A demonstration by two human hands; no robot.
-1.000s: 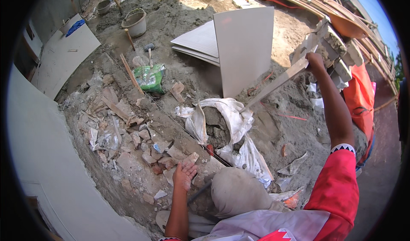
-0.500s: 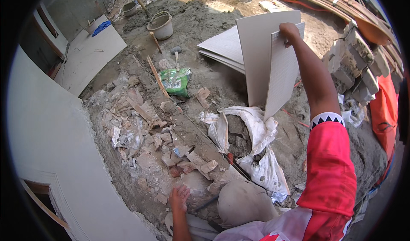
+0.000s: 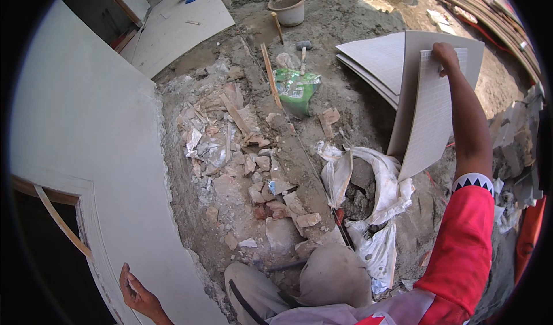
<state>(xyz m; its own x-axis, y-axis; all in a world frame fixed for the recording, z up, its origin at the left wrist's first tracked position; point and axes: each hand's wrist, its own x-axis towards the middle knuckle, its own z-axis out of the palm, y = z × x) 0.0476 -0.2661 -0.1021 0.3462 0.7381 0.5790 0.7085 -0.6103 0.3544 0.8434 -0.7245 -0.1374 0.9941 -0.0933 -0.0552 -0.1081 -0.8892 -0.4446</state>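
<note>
My right hand (image 3: 449, 59) is closed over the top edge of a large upright tile (image 3: 433, 118) with a grid-patterned back. Right behind it leans a second, plain-faced grey tile (image 3: 412, 66). Several more tiles (image 3: 371, 66) lie stacked on the sandy ground beside these two. The held tile's lower corner is down by a torn white sack (image 3: 385, 201) of grey mortar. My left hand (image 3: 140, 296) is raised at the lower left with nothing in it, fingers apart, in front of the pale wall panel (image 3: 98, 141) and close to its dark opening.
Broken rubble (image 3: 247, 169) covers the ground before my knees, with a taut string along its right side. Beyond are a green bag (image 3: 296, 92), a mallet (image 3: 303, 51) and a bucket (image 3: 287, 8). A pale board (image 3: 178, 31) lies at far left; long strips and concrete blocks are at right.
My left hand has moved left from above the rubble to the wall panel. My right hand still grips the tile; the view has shifted, so the scene sits further right.
</note>
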